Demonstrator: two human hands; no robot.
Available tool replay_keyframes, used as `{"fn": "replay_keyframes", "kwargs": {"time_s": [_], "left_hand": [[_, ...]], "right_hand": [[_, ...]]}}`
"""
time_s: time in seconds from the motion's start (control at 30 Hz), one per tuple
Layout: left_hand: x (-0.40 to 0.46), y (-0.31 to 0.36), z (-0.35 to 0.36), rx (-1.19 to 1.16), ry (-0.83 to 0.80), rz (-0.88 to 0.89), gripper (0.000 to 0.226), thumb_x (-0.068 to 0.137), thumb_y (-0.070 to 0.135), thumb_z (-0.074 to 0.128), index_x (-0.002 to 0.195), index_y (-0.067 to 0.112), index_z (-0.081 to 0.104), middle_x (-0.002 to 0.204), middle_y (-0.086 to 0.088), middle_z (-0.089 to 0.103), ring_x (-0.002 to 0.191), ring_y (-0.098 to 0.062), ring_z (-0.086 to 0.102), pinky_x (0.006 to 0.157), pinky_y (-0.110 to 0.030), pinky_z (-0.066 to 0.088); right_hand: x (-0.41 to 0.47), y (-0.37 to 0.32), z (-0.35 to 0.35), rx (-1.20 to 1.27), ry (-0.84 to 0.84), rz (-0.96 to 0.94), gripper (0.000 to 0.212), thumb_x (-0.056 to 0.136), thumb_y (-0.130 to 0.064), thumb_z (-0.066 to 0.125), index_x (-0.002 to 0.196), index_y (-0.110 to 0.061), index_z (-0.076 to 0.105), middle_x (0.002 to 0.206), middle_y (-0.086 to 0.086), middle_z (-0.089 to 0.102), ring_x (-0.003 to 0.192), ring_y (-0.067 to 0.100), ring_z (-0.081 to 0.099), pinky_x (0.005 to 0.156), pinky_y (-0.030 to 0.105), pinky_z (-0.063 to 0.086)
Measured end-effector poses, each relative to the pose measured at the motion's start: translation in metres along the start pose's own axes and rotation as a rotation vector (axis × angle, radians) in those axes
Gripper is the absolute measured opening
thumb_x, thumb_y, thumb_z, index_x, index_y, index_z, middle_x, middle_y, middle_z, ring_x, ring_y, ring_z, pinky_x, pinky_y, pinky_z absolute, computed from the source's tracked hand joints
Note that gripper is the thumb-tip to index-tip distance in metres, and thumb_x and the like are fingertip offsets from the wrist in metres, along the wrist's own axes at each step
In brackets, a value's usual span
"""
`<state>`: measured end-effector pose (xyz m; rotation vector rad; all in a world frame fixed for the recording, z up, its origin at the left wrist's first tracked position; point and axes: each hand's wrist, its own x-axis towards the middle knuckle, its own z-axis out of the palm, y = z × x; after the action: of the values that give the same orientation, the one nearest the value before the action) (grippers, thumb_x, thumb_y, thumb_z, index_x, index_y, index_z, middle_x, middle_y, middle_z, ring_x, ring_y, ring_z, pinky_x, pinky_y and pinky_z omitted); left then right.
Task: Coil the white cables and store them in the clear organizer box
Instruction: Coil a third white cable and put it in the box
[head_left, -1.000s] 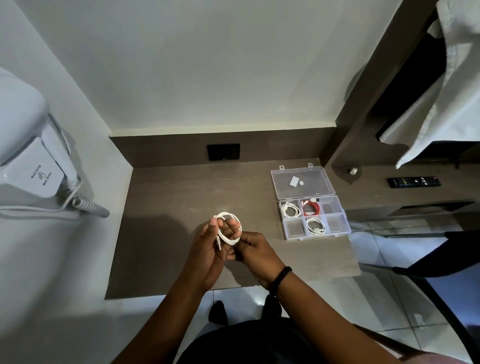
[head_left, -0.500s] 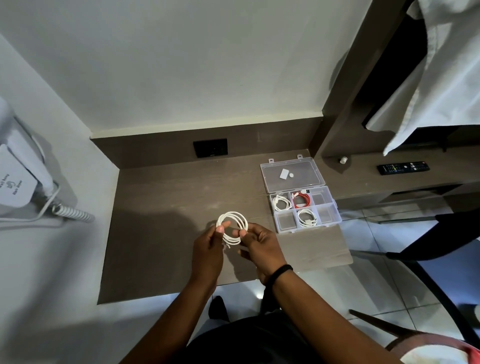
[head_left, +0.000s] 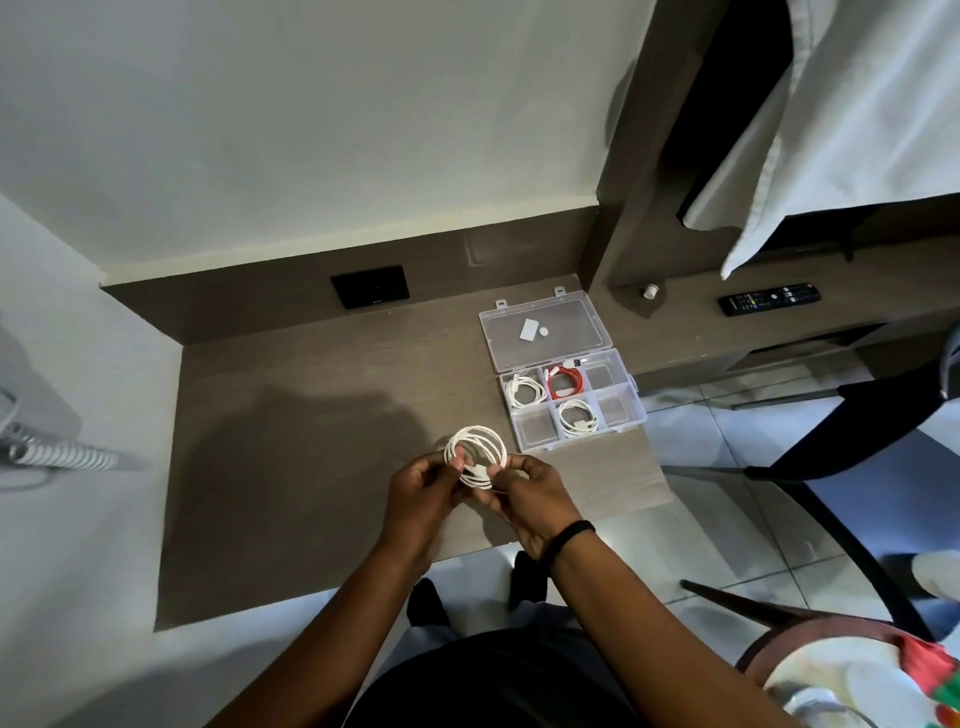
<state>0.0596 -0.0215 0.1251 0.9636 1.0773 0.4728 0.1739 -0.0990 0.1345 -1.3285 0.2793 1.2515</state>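
A white cable is wound into a round coil and held just above the brown desk. My left hand pinches its left side and my right hand pinches its lower right, where a plug end shows. The clear organizer box lies open to the right of my hands, its lid flat behind it. Inside sit two coiled white cables and a red coiled cable. The other compartments look empty.
The brown desk runs to a wall with a black socket plate. A spiral cord hangs on the left wall. A remote lies on the right shelf under a hanging white cloth. A chair stands at the right.
The coil has grown rounder and wider between my hands. The view has shifted so my hands and the box sit closer together; my right hand now pinches the plug end.
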Motion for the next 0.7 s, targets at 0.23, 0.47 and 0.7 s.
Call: {"fn": "replay_keyframes", "kwargs": {"time_s": [0.23, 0.47, 0.7], "left_hand": [[0.031, -0.020, 0.036, 0.082, 0.065, -0.192, 0.015, 0.091, 0.008, 0.067, 0.084, 0.005, 0.079, 0.081, -0.012, 0.077, 0.072, -0.020, 0.066, 0.065, -0.028, 0.053], [0.072, -0.035, 0.084, 0.009, 0.004, -0.359, 0.022, 0.095, 0.008, 0.062, 0.079, 0.017, 0.075, 0.081, -0.002, 0.072, 0.065, -0.010, 0.059, 0.061, -0.028, 0.038], [0.100, -0.037, 0.088, 0.314, -0.060, -0.151, 0.013, 0.092, 0.013, 0.073, 0.103, 0.012, 0.066, 0.092, -0.002, 0.073, 0.083, -0.015, 0.063, 0.062, -0.019, 0.044]], "right_hand": [[0.023, 0.001, -0.034, -0.179, 0.137, -0.138, 0.018, 0.085, 0.009, 0.067, 0.086, -0.006, 0.077, 0.091, 0.019, 0.077, 0.078, 0.022, 0.072, 0.074, 0.031, 0.062], [0.059, -0.030, -0.064, -0.549, 0.291, -0.319, 0.013, 0.083, -0.002, 0.064, 0.087, -0.005, 0.077, 0.083, 0.019, 0.076, 0.076, 0.031, 0.070, 0.083, 0.053, 0.059], [0.095, -0.073, -0.083, -0.917, 0.220, -0.325, 0.010, 0.078, -0.007, 0.070, 0.073, 0.001, 0.072, 0.074, 0.019, 0.070, 0.072, 0.033, 0.065, 0.073, 0.042, 0.057]]}}
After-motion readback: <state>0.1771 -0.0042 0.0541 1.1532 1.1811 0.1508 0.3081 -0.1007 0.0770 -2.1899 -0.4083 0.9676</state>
